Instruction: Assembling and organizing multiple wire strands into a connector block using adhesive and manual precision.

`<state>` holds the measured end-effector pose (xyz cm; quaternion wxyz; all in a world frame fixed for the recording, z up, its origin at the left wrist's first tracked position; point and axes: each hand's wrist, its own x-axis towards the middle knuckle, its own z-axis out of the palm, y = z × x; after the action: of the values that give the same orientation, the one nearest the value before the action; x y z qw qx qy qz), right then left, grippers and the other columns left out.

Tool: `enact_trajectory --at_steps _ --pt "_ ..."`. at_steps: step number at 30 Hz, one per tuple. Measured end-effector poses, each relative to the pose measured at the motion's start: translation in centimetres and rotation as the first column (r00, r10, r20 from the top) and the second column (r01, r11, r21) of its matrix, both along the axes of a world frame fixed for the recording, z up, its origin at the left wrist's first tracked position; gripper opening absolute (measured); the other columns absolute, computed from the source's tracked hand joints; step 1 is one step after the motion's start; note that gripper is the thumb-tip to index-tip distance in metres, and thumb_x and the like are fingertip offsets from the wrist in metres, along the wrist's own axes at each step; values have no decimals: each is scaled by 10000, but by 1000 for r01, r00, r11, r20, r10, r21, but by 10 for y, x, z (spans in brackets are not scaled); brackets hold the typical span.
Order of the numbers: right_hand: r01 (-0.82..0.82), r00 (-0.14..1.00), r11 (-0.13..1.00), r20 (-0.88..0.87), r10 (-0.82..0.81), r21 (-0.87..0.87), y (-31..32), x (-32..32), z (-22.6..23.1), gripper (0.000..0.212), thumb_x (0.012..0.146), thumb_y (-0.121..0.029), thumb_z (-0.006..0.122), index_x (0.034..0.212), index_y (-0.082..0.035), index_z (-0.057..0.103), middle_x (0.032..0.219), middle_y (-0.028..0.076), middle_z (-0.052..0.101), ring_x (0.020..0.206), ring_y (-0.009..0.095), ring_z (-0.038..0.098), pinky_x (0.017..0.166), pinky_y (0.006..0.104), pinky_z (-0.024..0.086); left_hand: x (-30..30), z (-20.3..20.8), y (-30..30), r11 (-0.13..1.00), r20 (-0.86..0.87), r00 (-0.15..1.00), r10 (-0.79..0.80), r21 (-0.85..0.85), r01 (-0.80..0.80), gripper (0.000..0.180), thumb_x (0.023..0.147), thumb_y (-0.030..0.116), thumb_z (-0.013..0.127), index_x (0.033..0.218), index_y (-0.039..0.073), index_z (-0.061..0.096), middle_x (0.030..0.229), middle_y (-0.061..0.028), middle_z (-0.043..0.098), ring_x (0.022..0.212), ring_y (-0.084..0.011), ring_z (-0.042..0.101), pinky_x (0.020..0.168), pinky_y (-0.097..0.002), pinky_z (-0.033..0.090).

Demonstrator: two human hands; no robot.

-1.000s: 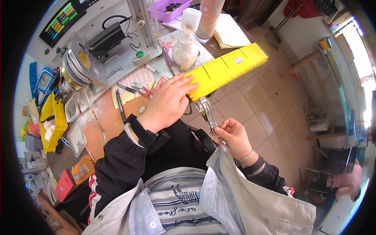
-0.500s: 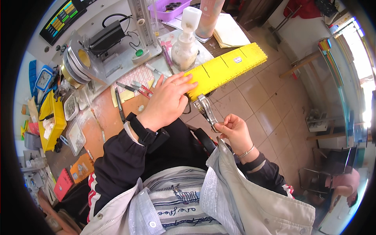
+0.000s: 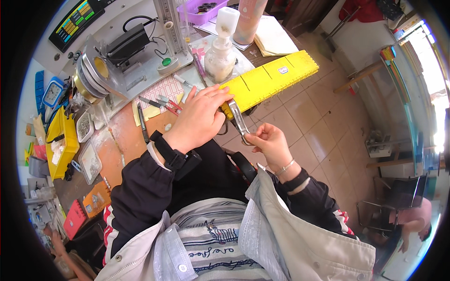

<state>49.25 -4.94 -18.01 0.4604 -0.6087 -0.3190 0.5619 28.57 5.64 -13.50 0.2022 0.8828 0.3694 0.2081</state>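
Observation:
A long flat yellow strip (image 3: 274,77) with stitched edges, dark slits across it and a small white label juts out past the table's right edge. My left hand (image 3: 199,112) lies over its near left end, fingers stretched out and pressing on it. In my right hand (image 3: 271,143), thumb and fingers pinch the lower end of a shiny metal clip (image 3: 239,119). The clip's upper end meets the corner of the yellow strip beside my left fingertips. Whether its jaws grip the strip I cannot tell.
A white pump bottle (image 3: 220,58) and a pinkish cylinder (image 3: 249,23) stand behind the strip. Knives and tweezers (image 3: 161,104) lie left of my left hand. Farther left are a machine with metal discs (image 3: 91,70) and a yellow bin (image 3: 65,145). A person (image 3: 415,220) sits far right.
My right hand has moved up and left with the clip, bringing it against the strip's corner and turning it edge-on. My left hand has stayed nearly in place.

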Motion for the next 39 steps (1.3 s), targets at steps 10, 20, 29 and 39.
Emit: enact_trajectory --at_steps 10,20,29,39 --pt "-2 998 999 61 -1 48 3 -4 3 205 872 -127 746 991 -19 618 839 72 722 775 124 683 635 252 529 8 10 6 983 39 999 -37 181 29 459 757 40 541 1211 20 605 1200 -199 656 1159 -359 580 1052 -467 407" --pt "-181 630 864 730 -265 469 39 -5 27 147 821 -141 737 892 -50 646 767 67 695 600 204 642 585 323 509 12 10 3 977 32 999 -30 210 22 376 744 44 570 1099 4 684 1182 -189 663 1141 -344 593 1036 -451 422" --pt "-225 557 856 782 -279 466 41 -6 24 128 826 -141 713 849 -48 628 781 104 698 678 289 677 613 374 530 10 6 1 974 68 997 -28 225 12 379 735 30 571 1096 5 683 1210 -185 656 1145 -345 586 1027 -436 432" --pt "-320 262 903 943 -207 287 51 -11 31 128 817 -157 694 846 -49 632 719 80 674 656 269 673 595 371 522 13 7 -1 963 56 998 -6 268 -9 351 734 68 610 1074 5 675 1175 -178 665 1131 -336 591 1022 -431 428"
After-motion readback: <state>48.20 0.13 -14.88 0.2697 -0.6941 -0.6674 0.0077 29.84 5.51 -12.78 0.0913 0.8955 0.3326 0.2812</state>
